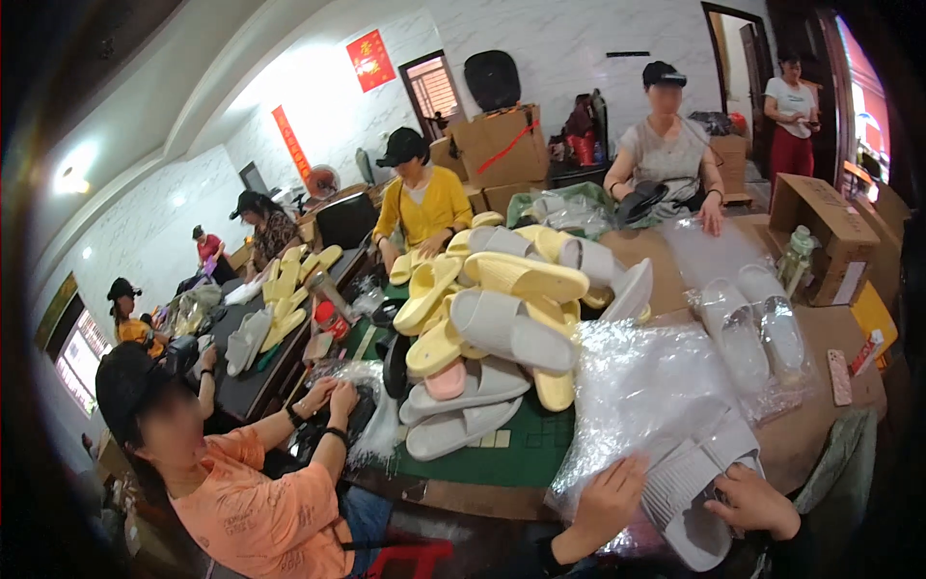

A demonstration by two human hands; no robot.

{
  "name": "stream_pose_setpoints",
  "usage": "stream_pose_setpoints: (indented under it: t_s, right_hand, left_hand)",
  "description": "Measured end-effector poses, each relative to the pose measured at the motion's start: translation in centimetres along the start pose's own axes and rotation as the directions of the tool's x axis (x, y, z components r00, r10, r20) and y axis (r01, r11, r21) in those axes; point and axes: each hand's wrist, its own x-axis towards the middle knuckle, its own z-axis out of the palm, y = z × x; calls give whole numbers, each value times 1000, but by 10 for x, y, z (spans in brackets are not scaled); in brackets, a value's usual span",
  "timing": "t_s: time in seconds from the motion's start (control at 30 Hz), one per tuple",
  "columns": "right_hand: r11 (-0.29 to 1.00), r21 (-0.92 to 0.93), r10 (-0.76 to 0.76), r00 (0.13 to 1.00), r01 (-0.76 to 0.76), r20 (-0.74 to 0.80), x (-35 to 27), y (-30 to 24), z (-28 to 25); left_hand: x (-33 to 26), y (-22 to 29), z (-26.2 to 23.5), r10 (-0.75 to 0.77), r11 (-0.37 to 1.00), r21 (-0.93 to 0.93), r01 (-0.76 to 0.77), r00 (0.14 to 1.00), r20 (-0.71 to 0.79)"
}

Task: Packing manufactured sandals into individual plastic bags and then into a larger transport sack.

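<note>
A pair of grey slippers (681,482) with ribbed straps lies at the table's near edge, partly over a clear plastic bag (632,386). My right hand (755,500) grips the slippers from the right, its fingers bent at the strap opening. At their left side, my left hand (610,494) has its fingers drawn together on the bag's plastic; its fingertips are partly hidden. Farther right, another grey pair (735,333) rests on clear plastic. Left of the bag rises a heap of loose slippers, with a yellow slipper (526,277) and a grey slipper (511,330) near its top.
A co-worker in orange (256,502) sits close on my left, hands on dark slippers. Across the table are a person in yellow (422,207) and another in a light top (666,159). A cardboard box (820,232), a bottle (795,259) and a pink phone (839,376) stand or lie at right.
</note>
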Motion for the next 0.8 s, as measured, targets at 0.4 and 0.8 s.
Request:
stream_pose_setpoints:
  t_s: [0.4,0.8]
  right_hand:
    - [993,-100,41,977,-64,-210,37,-12,41]
    - [926,-363,-185,960,99,-209,93,3,52]
  left_hand:
    - [-18,13,13,40,999,-12,-39,993,107]
    - [-11,19,-10,196,899,-435,-52,936,293]
